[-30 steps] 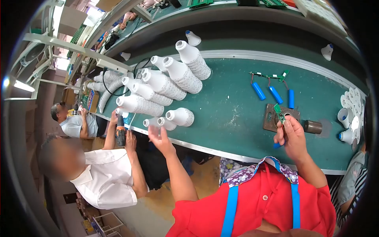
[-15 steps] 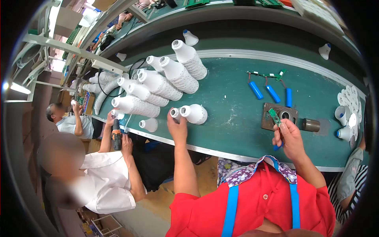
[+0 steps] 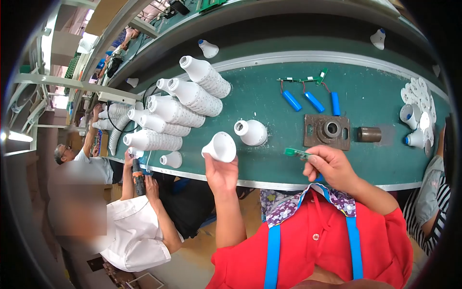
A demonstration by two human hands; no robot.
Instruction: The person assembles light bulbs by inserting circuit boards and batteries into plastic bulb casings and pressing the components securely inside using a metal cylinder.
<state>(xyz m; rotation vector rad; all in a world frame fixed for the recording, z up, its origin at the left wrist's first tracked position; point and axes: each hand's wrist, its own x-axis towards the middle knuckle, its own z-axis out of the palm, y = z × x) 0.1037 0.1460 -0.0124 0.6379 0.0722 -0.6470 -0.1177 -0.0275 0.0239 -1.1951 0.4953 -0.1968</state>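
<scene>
A white cone-shaped cup (image 3: 223,147) is held in my left hand (image 3: 222,174), its wide opening tilted up toward me. Between the thumb and fingers of my right hand (image 3: 329,165) is a small green circuit board (image 3: 297,153); a bit of blue shows under that hand. Between the hands, farther back, a white cup (image 3: 251,132) stands on the green table (image 3: 284,169). Behind my right hand lies a metal fixture (image 3: 326,131) with a round ring, and a metal cylinder (image 3: 369,134) is to its right. Three blue cells (image 3: 314,102) wired to green boards lie beyond the fixture.
Stacks of white cups (image 3: 166,115) fill the table's left part, with a single cup (image 3: 171,159) near the front edge. White discs (image 3: 417,98) and cups lie at the far right. A co-worker (image 3: 137,226) at the left holds a power drill (image 3: 138,177).
My left hand went from open to gripping a cup, lifted it off the table and turned its wide end up. My right hand has moved left with the board, away from the fixture.
</scene>
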